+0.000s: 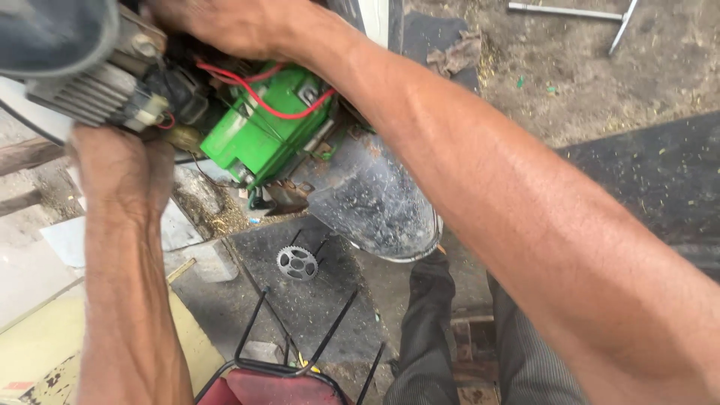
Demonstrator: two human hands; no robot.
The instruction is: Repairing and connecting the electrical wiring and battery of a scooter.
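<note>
My left hand (pixel 120 169) reaches up from below and holds the underside of a grey finned metal part (pixel 82 94) with a white plug on its end, at the top left. My right hand (pixel 225 26) comes in from the right and grips the machine's frame at the top edge, its fingers out of sight. Between the two hands sits a green battery (pixel 259 127) with red wires (pixel 262 94) running across it. A dusty black mudguard (pixel 375 202) hangs just below the battery.
A small toothed sprocket (pixel 298 263) lies on the dark mat (pixel 300 300) below. A red seat with a black wire frame (pixel 277 379) stands at the bottom. My trouser legs (pixel 465 352) show at the lower right. A cross wrench (pixel 577 13) lies on the dirt.
</note>
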